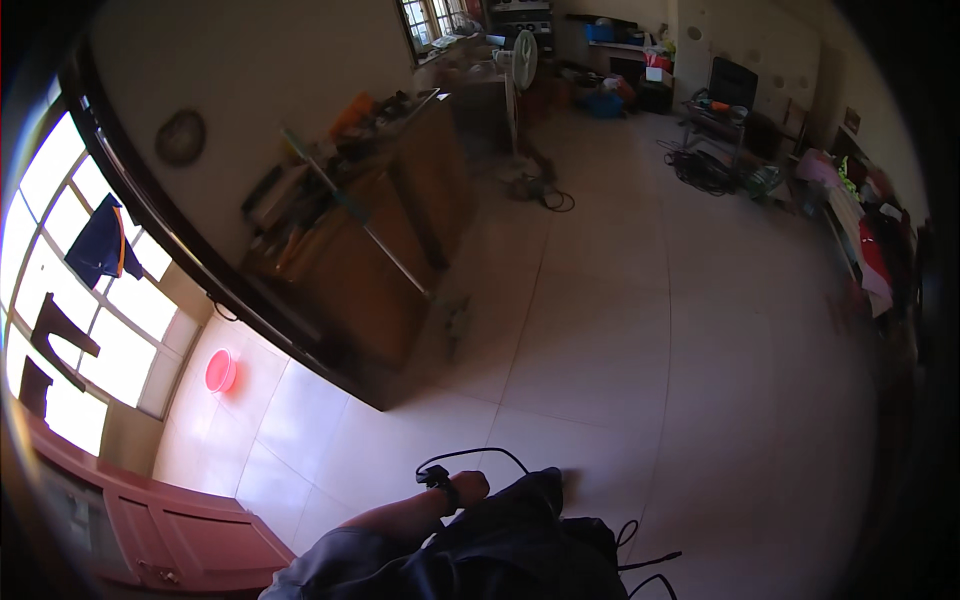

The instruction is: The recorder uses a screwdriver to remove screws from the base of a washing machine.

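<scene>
Left grip (471,487), whether clenched I cannot tell, hangs above pale floor tiles (590,330), brown cabinet (350,295) beyond.

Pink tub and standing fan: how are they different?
The pink tub is low and squat, while the standing fan is tall, with its head held up high. The tub is bright pink; the fan's head is pale and greenish. The tub sits on brightly lit floor tiles, but the fan is in a dimmer part of the scene. Both have a round shape.
</scene>
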{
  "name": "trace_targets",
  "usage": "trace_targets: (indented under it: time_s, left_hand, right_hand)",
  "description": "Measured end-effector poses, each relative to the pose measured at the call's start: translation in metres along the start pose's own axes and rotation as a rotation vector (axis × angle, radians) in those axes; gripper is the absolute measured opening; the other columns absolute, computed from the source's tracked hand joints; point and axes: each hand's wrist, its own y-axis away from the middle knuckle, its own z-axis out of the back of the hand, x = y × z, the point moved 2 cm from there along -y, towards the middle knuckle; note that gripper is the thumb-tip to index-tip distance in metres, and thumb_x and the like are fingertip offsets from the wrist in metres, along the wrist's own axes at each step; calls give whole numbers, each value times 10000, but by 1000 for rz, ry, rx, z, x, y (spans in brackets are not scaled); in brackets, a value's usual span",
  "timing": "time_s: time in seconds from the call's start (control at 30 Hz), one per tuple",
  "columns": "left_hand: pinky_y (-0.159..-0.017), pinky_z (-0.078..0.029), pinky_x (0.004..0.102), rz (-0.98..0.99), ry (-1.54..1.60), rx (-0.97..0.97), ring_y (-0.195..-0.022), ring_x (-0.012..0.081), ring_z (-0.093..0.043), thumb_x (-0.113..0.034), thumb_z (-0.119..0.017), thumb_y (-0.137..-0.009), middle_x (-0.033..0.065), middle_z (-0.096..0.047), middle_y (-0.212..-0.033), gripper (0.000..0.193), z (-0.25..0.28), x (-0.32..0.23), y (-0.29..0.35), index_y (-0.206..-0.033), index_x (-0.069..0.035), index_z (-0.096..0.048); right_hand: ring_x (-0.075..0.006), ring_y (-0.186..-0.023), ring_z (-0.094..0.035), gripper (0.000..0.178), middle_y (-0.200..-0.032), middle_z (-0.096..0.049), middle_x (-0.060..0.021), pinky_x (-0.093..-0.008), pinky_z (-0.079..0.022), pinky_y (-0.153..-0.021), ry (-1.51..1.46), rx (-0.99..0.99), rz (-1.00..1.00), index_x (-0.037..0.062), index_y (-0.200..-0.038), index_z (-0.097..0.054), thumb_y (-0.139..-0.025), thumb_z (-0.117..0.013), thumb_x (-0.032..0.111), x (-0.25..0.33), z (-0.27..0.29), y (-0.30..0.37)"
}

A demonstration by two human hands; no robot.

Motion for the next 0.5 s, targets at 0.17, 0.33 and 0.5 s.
trace_targets:
  time_s: [0.17, 0.33, 0.5]
  left_hand:
    - [-730, -530, 416, -44, -9, 7, -850, 322, -624, -149, -542, -778, 169, -634, -834, 159, 34, -8, -101, -812, -38, -651]
    - [-684, -517, 459, -49, 64, -15, -813, 360, -611, -172, -515, -822, 195, -603, -806, 181, 106, -18, -226, -901, -31, -597]
    - [-738, -481, 398, 324, 560, -42, -791, 277, -628, -409, -407, -879, 144, -653, -777, 469, 232, -55, -352, -822, 8, -615]
  right_hand:
    - [-265, -694, -590, 219, -890, -584, -132, -312, -486, -545, 215, -276, 140, 13, -1051, -545, -885, -542, 155, 148, -86, -39]
    - [-251, -727, -604, 257, -908, -590, -120, -323, -490, -562, 315, -229, 143, 13, -1076, -538, -875, -575, 169, 254, -116, -90]
    - [-274, -839, -599, 266, -933, -600, -100, -371, -509, -686, 500, -204, 167, 53, -1121, -538, -887, -550, 181, 338, -103, -130]
